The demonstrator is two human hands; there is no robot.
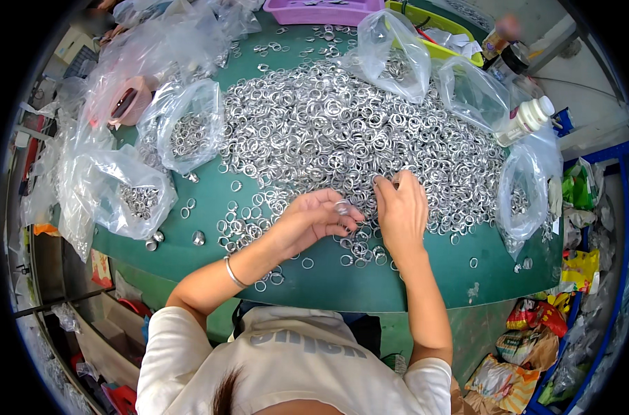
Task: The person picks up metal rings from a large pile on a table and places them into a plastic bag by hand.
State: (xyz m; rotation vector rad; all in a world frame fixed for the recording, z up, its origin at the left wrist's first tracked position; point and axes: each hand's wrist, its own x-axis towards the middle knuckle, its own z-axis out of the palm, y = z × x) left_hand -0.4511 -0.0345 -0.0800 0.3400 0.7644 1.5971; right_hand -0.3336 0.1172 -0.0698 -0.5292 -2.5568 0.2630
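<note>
Rings (342, 131) heap across the green table (328, 283), bare only near its front edge. Left hand (314, 218) pinches one ring; right hand (401, 211), fingers curled, touches the heap among plastic bags (183, 124).

White short-sleeved T-shirt (287, 360) with grey print across the chest, thin silver bangle (234, 272) on left wrist, bare forearms, dark hair

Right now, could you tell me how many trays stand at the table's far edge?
2: a purple tray at top centre, a yellow-green tray right of it, partly behind bags.
</note>
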